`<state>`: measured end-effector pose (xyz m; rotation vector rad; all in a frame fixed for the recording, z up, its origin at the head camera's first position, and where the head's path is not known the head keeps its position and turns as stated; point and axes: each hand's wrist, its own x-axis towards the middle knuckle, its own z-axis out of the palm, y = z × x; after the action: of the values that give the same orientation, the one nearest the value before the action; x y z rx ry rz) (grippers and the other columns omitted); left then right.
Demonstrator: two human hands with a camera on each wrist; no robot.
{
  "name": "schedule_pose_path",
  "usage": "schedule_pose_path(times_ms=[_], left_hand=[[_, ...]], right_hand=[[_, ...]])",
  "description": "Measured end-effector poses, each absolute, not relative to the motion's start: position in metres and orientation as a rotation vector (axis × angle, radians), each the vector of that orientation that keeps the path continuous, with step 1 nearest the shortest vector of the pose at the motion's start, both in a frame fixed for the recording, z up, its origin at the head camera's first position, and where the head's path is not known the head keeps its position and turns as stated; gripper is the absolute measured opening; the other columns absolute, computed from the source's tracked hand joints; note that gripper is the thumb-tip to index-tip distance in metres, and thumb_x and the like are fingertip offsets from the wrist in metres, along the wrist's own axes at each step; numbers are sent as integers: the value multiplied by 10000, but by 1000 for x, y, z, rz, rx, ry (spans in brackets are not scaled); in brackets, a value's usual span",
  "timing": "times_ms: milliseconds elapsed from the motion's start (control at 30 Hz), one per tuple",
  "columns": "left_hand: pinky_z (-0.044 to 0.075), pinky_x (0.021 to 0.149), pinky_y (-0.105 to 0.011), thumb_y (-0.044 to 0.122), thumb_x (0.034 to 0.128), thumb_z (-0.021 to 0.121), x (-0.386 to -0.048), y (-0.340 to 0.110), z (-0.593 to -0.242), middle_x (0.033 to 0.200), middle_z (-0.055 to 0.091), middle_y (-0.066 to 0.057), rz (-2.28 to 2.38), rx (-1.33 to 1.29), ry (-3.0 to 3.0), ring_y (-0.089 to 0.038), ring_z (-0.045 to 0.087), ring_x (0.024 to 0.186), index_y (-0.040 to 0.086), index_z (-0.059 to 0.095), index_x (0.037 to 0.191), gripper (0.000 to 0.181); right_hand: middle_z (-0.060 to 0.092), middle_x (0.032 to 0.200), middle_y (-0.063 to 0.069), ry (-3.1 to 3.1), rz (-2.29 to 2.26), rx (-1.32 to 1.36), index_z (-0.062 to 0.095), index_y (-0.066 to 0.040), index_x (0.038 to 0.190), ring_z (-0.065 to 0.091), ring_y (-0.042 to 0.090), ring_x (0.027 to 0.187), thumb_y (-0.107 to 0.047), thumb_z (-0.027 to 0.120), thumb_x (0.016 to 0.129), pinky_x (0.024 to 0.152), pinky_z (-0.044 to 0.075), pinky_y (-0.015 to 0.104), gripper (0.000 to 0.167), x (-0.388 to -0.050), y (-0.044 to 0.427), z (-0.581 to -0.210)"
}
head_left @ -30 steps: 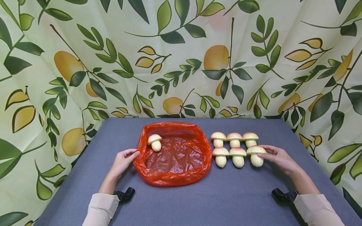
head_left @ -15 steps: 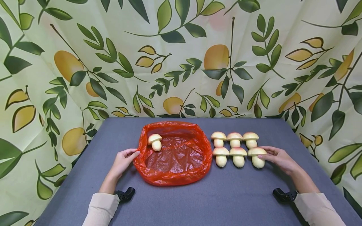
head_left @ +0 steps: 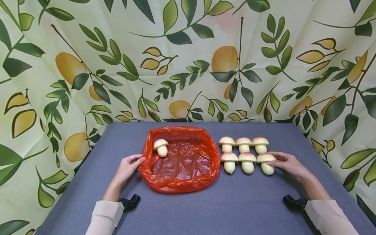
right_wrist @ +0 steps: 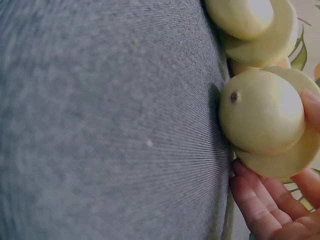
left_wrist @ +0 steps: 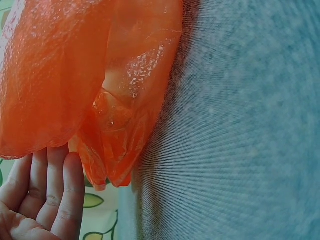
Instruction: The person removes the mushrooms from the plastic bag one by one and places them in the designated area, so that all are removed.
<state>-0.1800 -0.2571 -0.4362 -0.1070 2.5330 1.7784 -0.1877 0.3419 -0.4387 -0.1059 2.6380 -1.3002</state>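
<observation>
A red plastic bag lies on the table with its mouth spread wide, and one mushroom rests inside at its back left. My left hand pinches the bag's left rim; in the left wrist view its fingers go behind the orange-looking film, which hides their tips. On the right, my right hand holds the front-right mushroom by its cap. The right wrist view shows the thumb on this mushroom's cap and the fingers around the cap's other side.
Two short rows of pale mushrooms stand right of the bag, among them a back one and a front one close to the held one. A grey-blue cloth covers the table. Behind hangs a leaf-patterned curtain.
The mushroom at my right hand has shifted very slightly to the right and toward me since a second ago. My left hand and the bag have stayed in place.
</observation>
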Motion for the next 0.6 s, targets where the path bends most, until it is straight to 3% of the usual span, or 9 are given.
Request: schedule_pose_path(times_ms=[133,200,267,600], left_hand=[[486,652,-152,199,947,609,-180,-258,-436,723,647,250,1778,-108,2537,56,575,662,-114,594,1204,405],[487,655,-150,197,947,609,-180,-258,-436,723,647,253,1779,-107,2536,59,576,665,-114,593,1205,404],[488,657,-148,195,946,610,-180,-257,-436,723,647,255,1782,-106,2537,60,577,666,-114,594,1204,403],[483,663,-149,201,947,611,-178,-257,-434,734,650,256,1780,-88,2542,57,573,667,-104,601,1205,400]], right_hand=[[651,1186,-17,2665,-1243,-57,453,63,1368,467,-226,888,-318,663,905,754,426,102,634,-189,339,-437],[610,1276,184,2669,-1227,-49,442,79,1364,447,-240,882,-320,655,910,749,420,99,641,-188,338,-438],[540,1334,290,2669,-1226,-43,437,91,1357,428,-252,879,-318,649,913,745,412,92,640,-188,337,-438],[487,1378,322,2671,-1226,-48,424,95,1371,400,-269,885,-313,634,925,745,406,82,640,-188,336,-440]])
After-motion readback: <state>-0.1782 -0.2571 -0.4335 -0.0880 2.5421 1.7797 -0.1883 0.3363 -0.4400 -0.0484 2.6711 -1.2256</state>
